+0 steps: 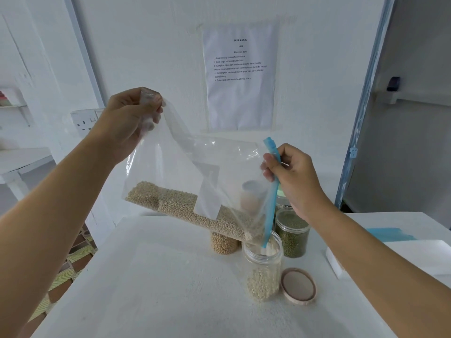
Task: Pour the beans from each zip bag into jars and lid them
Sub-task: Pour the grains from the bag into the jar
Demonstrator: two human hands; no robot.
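Note:
A clear zip bag with a blue zip strip hangs tilted over the white table. Pale beans lie along its lower edge and slide toward its open mouth. My left hand grips the bag's raised bottom corner. My right hand pinches the blue zip edge, whose low end dips into an open clear jar partly filled with pale beans. That jar's pinkish lid lies flat on the table just to its right.
Behind the open jar stand a jar of green beans and a jar of yellowish beans, partly hidden by the bag. A white block and a blue bag strip lie at the right. A printed sheet hangs on the wall.

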